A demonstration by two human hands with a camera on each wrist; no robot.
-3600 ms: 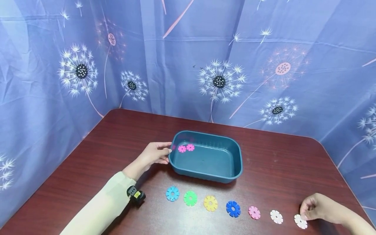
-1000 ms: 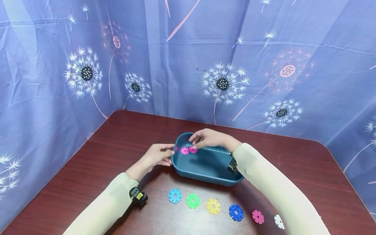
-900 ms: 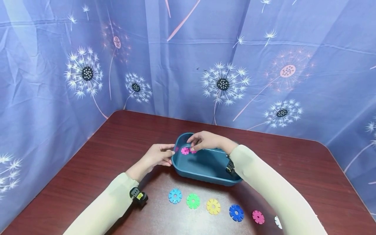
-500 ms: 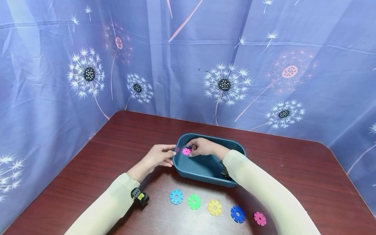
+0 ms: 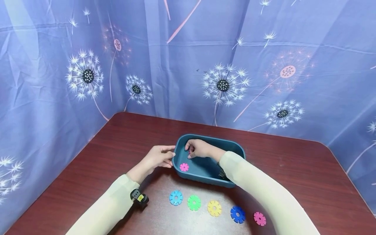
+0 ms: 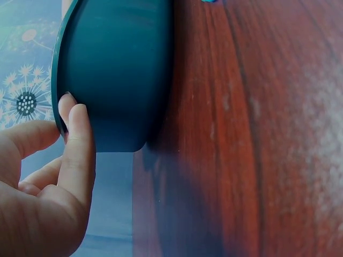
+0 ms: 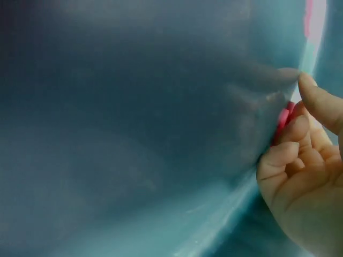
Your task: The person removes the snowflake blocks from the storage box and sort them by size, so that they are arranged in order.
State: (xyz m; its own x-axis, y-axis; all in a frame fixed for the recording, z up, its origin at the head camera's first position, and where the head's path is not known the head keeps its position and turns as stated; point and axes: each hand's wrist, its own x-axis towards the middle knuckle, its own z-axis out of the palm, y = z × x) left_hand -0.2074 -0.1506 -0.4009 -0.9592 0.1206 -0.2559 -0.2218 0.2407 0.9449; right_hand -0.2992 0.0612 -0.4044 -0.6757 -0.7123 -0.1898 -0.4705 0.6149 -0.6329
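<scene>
My left hand (image 5: pixel 158 156) holds the left end of a dark teal plastic bin (image 5: pixel 205 182), thumb and fingers on its rim. In the left wrist view, the fingers (image 6: pixel 75 160) lie against the bin's outer wall. Inside the bin, my right hand (image 5: pixel 199 148) reaches down with curled fingers. A sliver of a pink notched building disc (image 5: pixel 189 152) shows by its fingertips; most is hidden. In the right wrist view, that pink disc (image 7: pixel 283 120) is beside the fingers, the thumb tip apart from it. Another pink disc (image 5: pixel 184 167) lies flat near the bin's front left corner.
In front of the bin, a slanting row of notched discs lies on the dark red table (image 5: pixel 141 124): light blue (image 5: pixel 176 197), green (image 5: pixel 194 203), yellow (image 5: pixel 214 208), dark blue (image 5: pixel 237 214) and pink (image 5: pixel 259 218). My right sleeve (image 5: pixel 264 189) crosses the table's right side.
My right hand has come from a white disc at the right into the bin. One pink disc has shifted toward the bin's front. My left hand keeps its hold; the sleeve now hides the white discs.
</scene>
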